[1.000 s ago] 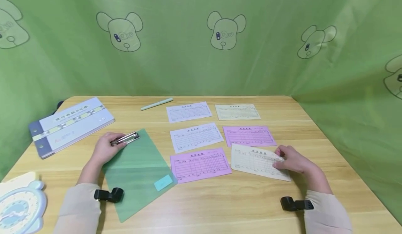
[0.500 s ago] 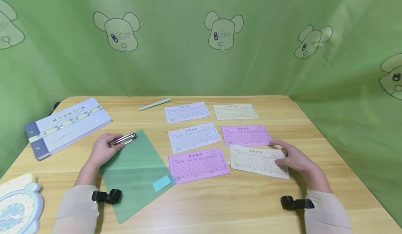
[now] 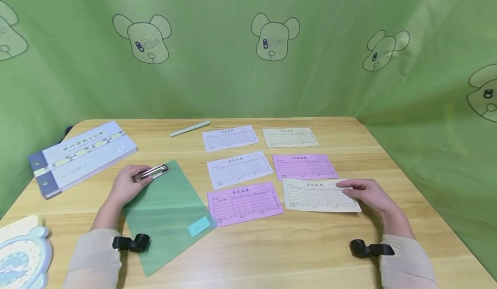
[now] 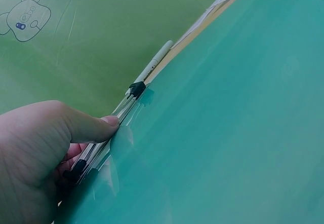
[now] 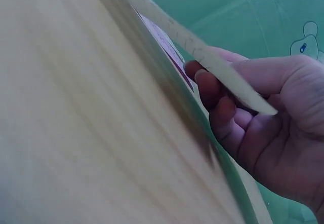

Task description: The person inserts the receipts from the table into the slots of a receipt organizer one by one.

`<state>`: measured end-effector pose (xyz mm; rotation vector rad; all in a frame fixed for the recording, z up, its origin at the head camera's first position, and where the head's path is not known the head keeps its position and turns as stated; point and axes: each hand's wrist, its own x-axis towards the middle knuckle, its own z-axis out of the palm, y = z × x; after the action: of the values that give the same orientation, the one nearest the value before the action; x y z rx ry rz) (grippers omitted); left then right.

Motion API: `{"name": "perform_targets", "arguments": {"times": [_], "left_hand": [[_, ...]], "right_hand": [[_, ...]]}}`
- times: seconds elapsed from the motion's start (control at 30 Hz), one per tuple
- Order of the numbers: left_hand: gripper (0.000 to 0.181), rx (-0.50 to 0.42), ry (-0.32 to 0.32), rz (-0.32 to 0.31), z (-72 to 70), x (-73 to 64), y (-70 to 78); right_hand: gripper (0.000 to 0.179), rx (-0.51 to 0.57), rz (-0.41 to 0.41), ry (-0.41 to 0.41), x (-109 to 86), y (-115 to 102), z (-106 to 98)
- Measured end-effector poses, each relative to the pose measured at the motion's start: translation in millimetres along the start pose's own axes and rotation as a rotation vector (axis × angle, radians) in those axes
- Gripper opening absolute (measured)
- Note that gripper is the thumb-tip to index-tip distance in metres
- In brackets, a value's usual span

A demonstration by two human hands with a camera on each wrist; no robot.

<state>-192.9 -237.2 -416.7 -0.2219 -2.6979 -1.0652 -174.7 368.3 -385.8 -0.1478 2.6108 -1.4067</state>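
My left hand (image 3: 128, 184) grips the metal clip (image 3: 154, 172) at the top of a translucent green clipboard (image 3: 167, 224). In the left wrist view the thumb (image 4: 101, 126) presses along that clip, with the other fingers partly hidden behind it. A small light-blue label (image 3: 199, 226) sits near the board's right corner. On the right, my right hand (image 3: 373, 197) holds the right end of a cream printed slip (image 3: 310, 198) between thumb and fingers. The right wrist view shows this slip (image 5: 187, 44) edge-on, raised off the wooden tabletop at the hand's end.
Two pink slips (image 3: 244, 205), two pale-blue slips (image 3: 238, 168) and another cream slip (image 3: 290, 138) lie flat mid-table. Behind the clipboard are a pen (image 3: 190, 129) and a blue-grey account book (image 3: 83, 157). A toy-like clock (image 3: 25, 254) stands front left. Green curtains (image 3: 217, 77) surround the table.
My right hand has shifted its fingers on the cream slip, and the slip's right end has swung away from me, so it lies straighter. The left hand stays on the clip.
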Motion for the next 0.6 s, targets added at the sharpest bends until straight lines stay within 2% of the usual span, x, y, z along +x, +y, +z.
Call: {"name": "perform_targets", "arguments": {"times": [0.17, 0.37, 0.47, 0.6], "left_hand": [[0.031, 0.000, 0.001, 0.002, -0.7, -0.2, 0.0], [0.031, 0.004, 0.006, 0.005, -3.4, -0.8, 0.8], [0.030, 0.005, 0.012, 0.009, -3.6, -1.0, 1.7], [0.030, 0.005, 0.009, 0.009, -2.0, -1.0, 2.5]], "right_hand": [[0.039, 0.123, 0.051, -0.050, -1.4, 1.7, -0.4], [0.039, 0.229, 0.052, -0.089, -2.5, 5.0, -2.9], [0.039, 0.236, 0.023, -0.121, -4.9, 4.7, -6.7], [0.036, 0.184, -0.039, -0.118, -9.1, 3.9, -13.8]]}}
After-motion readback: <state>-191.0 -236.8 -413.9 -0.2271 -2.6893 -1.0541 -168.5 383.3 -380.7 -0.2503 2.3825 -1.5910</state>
